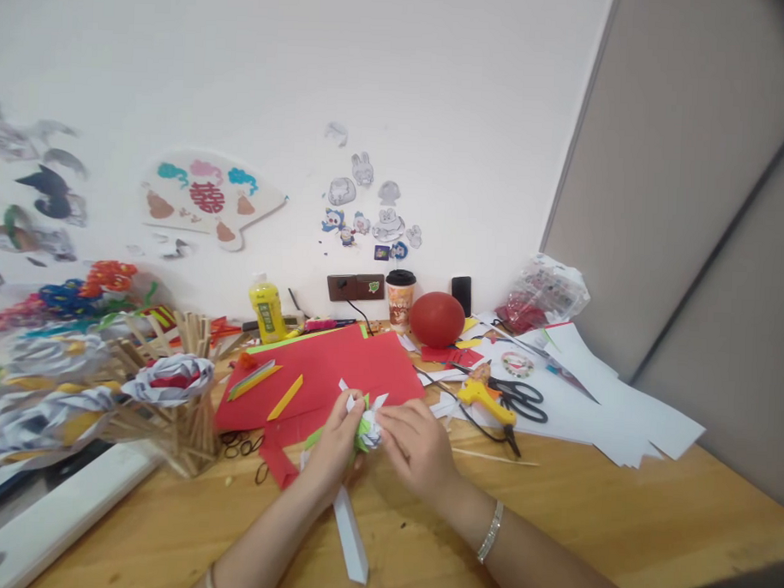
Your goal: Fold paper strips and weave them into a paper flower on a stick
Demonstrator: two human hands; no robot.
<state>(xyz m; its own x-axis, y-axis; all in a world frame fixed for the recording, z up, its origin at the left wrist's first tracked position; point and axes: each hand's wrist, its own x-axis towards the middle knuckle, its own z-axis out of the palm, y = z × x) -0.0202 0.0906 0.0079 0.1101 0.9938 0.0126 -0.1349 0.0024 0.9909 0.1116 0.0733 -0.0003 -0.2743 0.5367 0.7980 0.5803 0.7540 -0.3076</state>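
Between my two hands is a small paper flower (372, 431) of white folded strips with green paper at its base. My left hand (337, 438) is closed around its left side and underside. The fingertips of my right hand (419, 441) pinch the white folds at its right edge. A long folded white paper strip (350, 535) hangs below the flower toward the table's front. Red paper sheets (344, 361) lie just behind my hands, with yellow paper strips (286, 397) on them.
At right lie a yellow glue gun (488, 400), black-handled scissors (520, 397) and white paper (574, 403). A red balloon (437, 320), a cup (400, 299) and a yellow bottle (267, 309) stand at the back. Paper flowers (170, 379) and wooden sticks (188, 424) crowd the left.
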